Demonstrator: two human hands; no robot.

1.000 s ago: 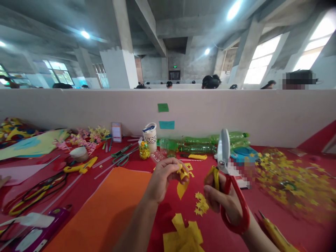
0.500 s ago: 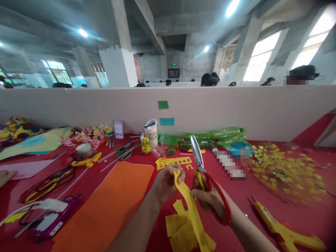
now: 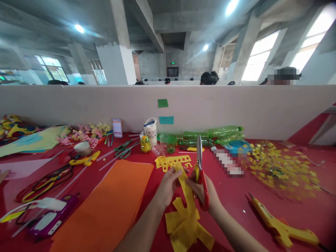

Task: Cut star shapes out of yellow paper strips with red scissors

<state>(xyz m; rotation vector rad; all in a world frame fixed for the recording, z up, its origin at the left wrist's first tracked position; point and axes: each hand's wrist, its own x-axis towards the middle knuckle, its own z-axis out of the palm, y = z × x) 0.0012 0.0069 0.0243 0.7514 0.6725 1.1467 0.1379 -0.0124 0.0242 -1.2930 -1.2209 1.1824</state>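
Note:
My left hand (image 3: 169, 185) pinches the upper end of a yellow strip (image 3: 187, 190) that looks like felt or paper. Red-handled scissors (image 3: 201, 178) are in my right hand (image 3: 207, 190), their blades pointing up and looking closed. The fingertips of that hand also reach the strip's right edge. Below, the strip hangs over a heap of yellow pieces (image 3: 181, 227) on the red table. Just beyond my hands lie yellow strips with star-shaped holes (image 3: 174, 160).
Orange sheets (image 3: 110, 203) lie at left, beside a purple power strip (image 3: 54, 217). A yellow glue gun (image 3: 275, 220) rests at right, below a bunch of yellow stars (image 3: 283, 171). Green plastic bottles (image 3: 223, 133) and a white cup (image 3: 150, 133) stand along the white partition (image 3: 78, 105).
The scissors have turned more upright and my right hand has come closer to the left. The yellow strip now hangs straighter, with its upper end spread flatter.

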